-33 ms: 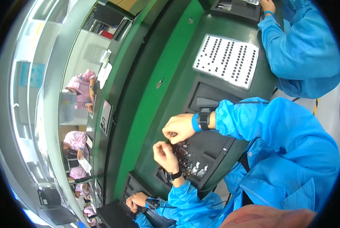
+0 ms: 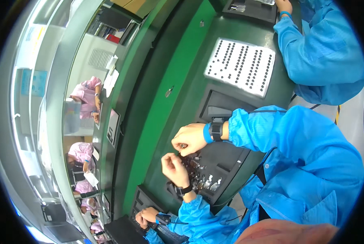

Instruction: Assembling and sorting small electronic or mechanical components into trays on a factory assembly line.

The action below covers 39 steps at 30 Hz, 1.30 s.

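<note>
My right hand (image 2: 189, 138), with a blue wrist strap and a black watch, pinches a small shiny metal part (image 2: 183, 145) between thumb and fingers. My left hand (image 2: 173, 167), also wearing a black watch, is just below it with its fingertips pinched together and almost touching the right hand. Anything between the left fingertips is too small to make out. Both hands hover over a black tray (image 2: 226, 162) that holds several small metal pieces (image 2: 204, 179) on a dark green workbench (image 2: 178, 81).
A white tray (image 2: 241, 65) with rows of small dark parts lies further along the bench. A co-worker in blue (image 2: 320, 53) sits beyond it. Another co-worker's hands (image 2: 147, 216) work at the lower edge. People in pink (image 2: 86, 95) sit at the far left.
</note>
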Motion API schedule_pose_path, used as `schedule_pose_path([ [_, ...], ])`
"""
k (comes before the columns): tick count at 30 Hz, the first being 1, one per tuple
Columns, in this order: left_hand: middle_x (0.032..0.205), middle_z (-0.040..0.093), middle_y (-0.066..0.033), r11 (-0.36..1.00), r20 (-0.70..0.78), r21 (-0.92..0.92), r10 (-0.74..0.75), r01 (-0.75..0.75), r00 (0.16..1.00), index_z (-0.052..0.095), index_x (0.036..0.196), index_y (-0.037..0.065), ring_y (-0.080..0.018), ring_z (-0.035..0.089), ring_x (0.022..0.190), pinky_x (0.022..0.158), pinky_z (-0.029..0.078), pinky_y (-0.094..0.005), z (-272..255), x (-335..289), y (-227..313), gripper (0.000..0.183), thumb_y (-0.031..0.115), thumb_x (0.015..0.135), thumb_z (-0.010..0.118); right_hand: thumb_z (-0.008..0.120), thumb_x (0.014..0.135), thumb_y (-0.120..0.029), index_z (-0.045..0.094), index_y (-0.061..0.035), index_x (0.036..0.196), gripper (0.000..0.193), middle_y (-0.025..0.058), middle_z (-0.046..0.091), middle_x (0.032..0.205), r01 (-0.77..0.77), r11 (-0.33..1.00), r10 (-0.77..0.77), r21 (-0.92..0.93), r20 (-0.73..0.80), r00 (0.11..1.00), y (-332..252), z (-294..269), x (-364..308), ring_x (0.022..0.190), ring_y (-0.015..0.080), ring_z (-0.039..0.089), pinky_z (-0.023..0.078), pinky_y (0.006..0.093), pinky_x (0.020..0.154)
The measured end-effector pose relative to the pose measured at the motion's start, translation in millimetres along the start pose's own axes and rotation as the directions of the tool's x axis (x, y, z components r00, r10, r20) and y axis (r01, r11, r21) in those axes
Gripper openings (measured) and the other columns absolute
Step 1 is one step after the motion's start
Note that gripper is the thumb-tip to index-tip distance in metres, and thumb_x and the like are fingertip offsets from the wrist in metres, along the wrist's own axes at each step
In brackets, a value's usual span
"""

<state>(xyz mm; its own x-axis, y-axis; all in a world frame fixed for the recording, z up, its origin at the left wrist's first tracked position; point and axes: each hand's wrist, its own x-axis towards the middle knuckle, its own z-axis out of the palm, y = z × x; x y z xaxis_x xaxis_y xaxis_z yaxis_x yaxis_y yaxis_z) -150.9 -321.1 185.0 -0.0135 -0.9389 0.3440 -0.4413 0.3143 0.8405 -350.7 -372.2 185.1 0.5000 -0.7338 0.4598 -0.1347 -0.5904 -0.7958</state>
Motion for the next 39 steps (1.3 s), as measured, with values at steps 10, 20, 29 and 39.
schedule_pose_path([
  [10, 0.088, 0.067, -0.0125, 0.921, 0.231, 0.305, 0.176, -0.243, 0.957, 0.065, 0.097, -0.002, -0.0233, 0.065, 0.082, 0.074, 0.053, -0.036, 43, 120, 30, 0.014, 0.01, 0.091, 0.067, 0.061, 0.094, -0.022, 0.065, -0.0068, 0.099, 0.016, 0.0141, 0.068, 0.095, 0.037, 0.999, -0.021, 0.024, -0.478, 0.878, 6, -16, 11, 0.09, 0.0371, 0.066, 0.053, 0.0449, 0.077],
  [20, 0.141, 0.052, -0.028, 0.582, 0.476, 0.543, 0.38, -0.605, 0.793, 0.061, 0.127, -0.006, -0.0434, 0.05, 0.129, 0.11, 0.043, -0.0473, 112, 187, -43, 0.036, 0.001, 0.093, 0.052, 0.059, 0.097, -0.022, 0.063, -0.0067, 0.106, 0.018, 0.0143, 0.071, 0.096, -0.037, 0.988, 0.105, 0.149, -0.475, 0.874, -9, -21, 12, 0.089, 0.0352, 0.068, 0.053, 0.0431, 0.08],
  [29, 0.102, 0.071, -0.0227, 0.717, 0.466, 0.511, 0.233, -0.475, 0.853, 0.075, 0.101, 0.001, -0.0396, 0.069, 0.094, 0.086, 0.056, -0.0449, 108, 203, -39, 0.022, -0.003, 0.083, 0.064, 0.056, 0.098, -0.025, 0.063, -0.0112, 0.104, 0.016, 0.0138, 0.07, 0.09, -0.068, 0.998, 0.064, 0.006, -0.422, 0.904, 2, -16, 8, 0.087, 0.0372, 0.067, 0.053, 0.0467, 0.076],
  [39, 0.09, 0.067, -0.0103, 0.921, 0.211, 0.302, 0.188, -0.247, 0.959, 0.062, 0.11, -0.001, -0.02, 0.073, 0.083, 0.071, 0.058, -0.0301, 47, 174, -14, 0.028, -0.009, 0.084, 0.062, 0.054, 0.098, -0.023, 0.061, -0.0114, 0.098, 0.013, 0.0084, 0.069, 0.095, -0.141, 0.958, 0.026, -0.249, -0.413, 0.91, 1, -8, 9, 0.082, 0.0338, 0.067, 0.053, 0.0473, 0.072],
])
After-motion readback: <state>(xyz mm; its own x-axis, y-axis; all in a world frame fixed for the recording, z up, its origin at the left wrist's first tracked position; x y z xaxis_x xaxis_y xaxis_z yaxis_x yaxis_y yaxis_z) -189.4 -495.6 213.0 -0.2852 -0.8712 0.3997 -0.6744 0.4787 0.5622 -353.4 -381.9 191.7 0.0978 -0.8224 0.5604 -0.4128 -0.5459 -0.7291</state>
